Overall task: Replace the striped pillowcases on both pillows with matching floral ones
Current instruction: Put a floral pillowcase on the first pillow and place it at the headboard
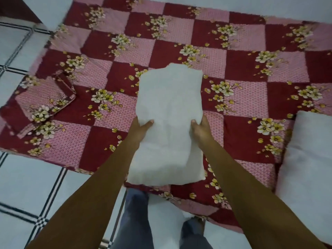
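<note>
A bare white pillow (pixel 168 123) without any case is held lengthwise above the floral checkered bedsheet (pixel 242 97). My left hand (pixel 142 129) grips its left side and my right hand (pixel 200 129) grips its right side, thumbs on top. A folded floral pillowcase (pixel 45 99), in the same red and pink pattern, lies on the sheet at the left. A second bare white pillow (pixel 309 159) rests at the right edge of the sheet. No striped pillowcase is in view.
The sheet is spread over a mattress on a white tiled floor (pixel 28 186) with dark grid lines. My legs in blue jeans (pixel 136 221) stand at the near edge. A white wall runs along the far side.
</note>
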`<state>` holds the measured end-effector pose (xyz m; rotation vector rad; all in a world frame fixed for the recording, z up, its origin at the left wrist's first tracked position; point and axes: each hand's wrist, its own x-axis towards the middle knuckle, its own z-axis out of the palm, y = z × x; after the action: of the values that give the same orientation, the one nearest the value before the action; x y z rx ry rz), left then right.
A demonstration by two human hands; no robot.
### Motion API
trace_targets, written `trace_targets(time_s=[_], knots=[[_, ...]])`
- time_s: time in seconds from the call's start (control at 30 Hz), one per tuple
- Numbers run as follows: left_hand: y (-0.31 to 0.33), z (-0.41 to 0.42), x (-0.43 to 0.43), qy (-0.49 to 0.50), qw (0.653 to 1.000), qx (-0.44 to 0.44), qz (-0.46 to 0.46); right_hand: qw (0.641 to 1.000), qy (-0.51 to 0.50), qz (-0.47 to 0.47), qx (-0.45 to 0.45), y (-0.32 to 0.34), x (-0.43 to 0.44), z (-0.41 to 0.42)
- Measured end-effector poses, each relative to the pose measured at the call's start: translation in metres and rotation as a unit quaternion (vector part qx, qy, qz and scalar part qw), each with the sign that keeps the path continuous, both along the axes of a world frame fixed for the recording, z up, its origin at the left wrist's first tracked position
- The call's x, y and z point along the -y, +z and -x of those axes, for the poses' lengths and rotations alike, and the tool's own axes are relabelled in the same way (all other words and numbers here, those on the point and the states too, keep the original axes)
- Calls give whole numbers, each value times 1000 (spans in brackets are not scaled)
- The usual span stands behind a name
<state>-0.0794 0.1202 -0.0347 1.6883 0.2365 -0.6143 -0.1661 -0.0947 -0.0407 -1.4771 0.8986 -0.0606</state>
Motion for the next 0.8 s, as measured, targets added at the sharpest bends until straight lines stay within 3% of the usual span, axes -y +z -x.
trace_targets(time_s=[0.27,0.33,0.47,0.57,0.67,0.8], knots=[[-73,-66,-29,-181,982,-45,-9,965,-44,147,-215,-85,-38,-48],[-75,-75,-43,-196,977,-79,3,962,-80,146,-217,-78,-49,-58],[-72,-102,-77,-167,980,-112,-1,925,-162,304,-163,-48,-103,-93],[-60,-133,-116,-113,991,-71,-1,923,-77,374,-49,-35,-170,-140],[-54,-162,-173,-56,998,-39,3,935,74,337,83,-43,-246,-192],[-59,-195,-269,65,997,0,-30,917,261,266,142,-62,-359,-262]])
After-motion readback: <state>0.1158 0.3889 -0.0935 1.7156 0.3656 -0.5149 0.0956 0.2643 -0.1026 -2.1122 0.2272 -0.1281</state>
